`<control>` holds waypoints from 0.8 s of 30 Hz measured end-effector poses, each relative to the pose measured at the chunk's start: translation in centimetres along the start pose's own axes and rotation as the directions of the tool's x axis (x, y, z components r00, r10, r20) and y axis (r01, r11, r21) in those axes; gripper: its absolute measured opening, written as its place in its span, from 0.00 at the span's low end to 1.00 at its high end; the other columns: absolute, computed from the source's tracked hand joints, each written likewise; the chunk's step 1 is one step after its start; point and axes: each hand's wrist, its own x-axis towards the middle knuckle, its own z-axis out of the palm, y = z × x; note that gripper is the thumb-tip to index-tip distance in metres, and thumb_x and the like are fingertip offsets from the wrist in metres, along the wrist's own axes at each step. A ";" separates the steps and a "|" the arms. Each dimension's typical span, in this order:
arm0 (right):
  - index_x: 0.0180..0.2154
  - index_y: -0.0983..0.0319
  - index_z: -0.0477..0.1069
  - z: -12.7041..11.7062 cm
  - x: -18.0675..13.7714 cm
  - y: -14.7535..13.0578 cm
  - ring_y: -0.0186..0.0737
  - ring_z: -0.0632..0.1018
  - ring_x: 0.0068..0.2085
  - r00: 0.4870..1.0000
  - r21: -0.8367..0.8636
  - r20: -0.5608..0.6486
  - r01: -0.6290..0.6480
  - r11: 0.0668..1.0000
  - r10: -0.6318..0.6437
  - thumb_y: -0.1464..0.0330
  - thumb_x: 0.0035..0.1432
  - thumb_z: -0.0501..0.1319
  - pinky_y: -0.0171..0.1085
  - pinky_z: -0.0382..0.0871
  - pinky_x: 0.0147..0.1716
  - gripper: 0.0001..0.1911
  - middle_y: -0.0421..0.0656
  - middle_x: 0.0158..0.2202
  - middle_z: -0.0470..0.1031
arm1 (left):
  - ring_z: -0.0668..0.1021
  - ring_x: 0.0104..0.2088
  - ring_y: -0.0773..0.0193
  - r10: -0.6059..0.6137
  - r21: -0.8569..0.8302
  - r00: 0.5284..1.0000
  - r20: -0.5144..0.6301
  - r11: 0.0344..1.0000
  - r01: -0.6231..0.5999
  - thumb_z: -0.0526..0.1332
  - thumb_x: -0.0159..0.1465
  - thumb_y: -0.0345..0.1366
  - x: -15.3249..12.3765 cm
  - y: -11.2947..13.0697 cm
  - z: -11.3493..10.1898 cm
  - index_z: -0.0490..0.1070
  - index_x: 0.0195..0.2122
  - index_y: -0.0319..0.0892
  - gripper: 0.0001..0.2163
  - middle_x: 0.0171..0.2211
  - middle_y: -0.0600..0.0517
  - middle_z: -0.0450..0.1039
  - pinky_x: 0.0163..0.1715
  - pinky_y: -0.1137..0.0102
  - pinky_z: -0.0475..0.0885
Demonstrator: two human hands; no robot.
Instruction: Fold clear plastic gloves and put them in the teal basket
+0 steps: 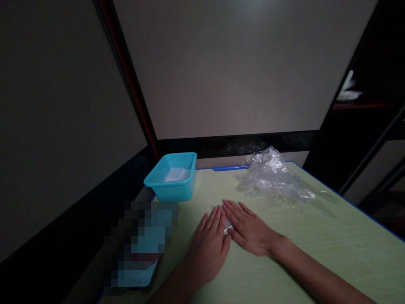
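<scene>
My left hand (209, 247) lies flat on the pale green table, its fingers stretched forward. Beside it, my right hand (248, 228) is also flat, fingers out and pointing to the upper left. The fingertips of both hands nearly meet. Between and partly under them shows a small clear plastic piece (228, 224) with a whitish look; most of it is covered, so its kind cannot be made out. Both palms face down and press on or rest over it.
A turquoise plastic basket (174, 192) with white flat pieces (177, 174) inside stands at the back left. Crumpled clear plastic bags (275, 177) lie at the back right of the table (316, 253). A pixelated object (142, 249) sits at the left edge. Wardrobe panels (221, 76) rise behind.
</scene>
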 end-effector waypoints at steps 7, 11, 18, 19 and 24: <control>0.61 0.70 0.44 0.0 0.1 0.0 0.45 0.46 0.62 1.000 0.076 0.020 -0.018 0.997 0.016 0.61 0.62 0.43 0.48 0.42 0.59 0.29 0.54 0.62 0.41 | 0.55 0.59 0.53 -0.019 -0.020 0.999 0.042 1.000 0.020 0.48 0.61 0.34 0.2 0.0 -0.2 0.54 0.57 0.31 0.23 0.59 0.39 0.52 0.55 0.54 0.56; 0.61 0.70 0.43 -0.4 -0.1 0.2 0.44 0.45 0.62 1.000 0.095 0.023 0.000 0.995 -0.002 0.60 0.62 0.43 0.47 0.41 0.59 0.30 0.54 0.62 0.41 | 0.54 0.60 0.55 -0.001 -0.044 0.999 -0.036 0.999 -0.001 0.48 0.61 0.35 -0.1 -0.4 0.8 0.52 0.58 0.34 0.23 0.60 0.41 0.50 0.56 0.56 0.55; 0.61 0.70 0.39 -1.5 -1.0 1.8 0.43 0.44 0.62 0.999 0.161 0.020 0.040 0.986 -0.044 0.54 0.61 0.43 0.46 0.42 0.59 0.35 0.55 0.62 0.40 | 0.51 0.61 0.55 -0.051 -0.128 0.995 -0.082 0.991 0.040 0.53 0.59 0.33 -0.5 -1.4 2.0 0.42 0.61 0.32 0.30 0.61 0.39 0.45 0.55 0.58 0.57; 0.61 0.69 0.38 -1.5 -1.2 2.0 0.43 0.43 0.62 0.999 0.168 0.010 0.047 0.985 -0.049 0.54 0.61 0.43 0.46 0.41 0.59 0.35 0.54 0.62 0.40 | 0.51 0.61 0.55 -0.046 -0.138 0.996 -0.079 0.990 0.035 0.52 0.59 0.33 -0.5 -1.4 1.9 0.41 0.61 0.33 0.30 0.61 0.40 0.44 0.56 0.58 0.57; 0.62 0.65 0.36 -1.4 -1.4 2.4 0.42 0.43 0.62 0.995 0.161 -0.010 0.096 0.982 -0.096 0.55 0.62 0.42 0.47 0.39 0.59 0.33 0.51 0.63 0.38 | 0.50 0.61 0.55 0.098 -0.161 0.995 -0.029 0.982 -0.101 0.53 0.60 0.34 -0.5 -1.3 1.1 0.45 0.61 0.39 0.29 0.62 0.45 0.44 0.57 0.56 0.53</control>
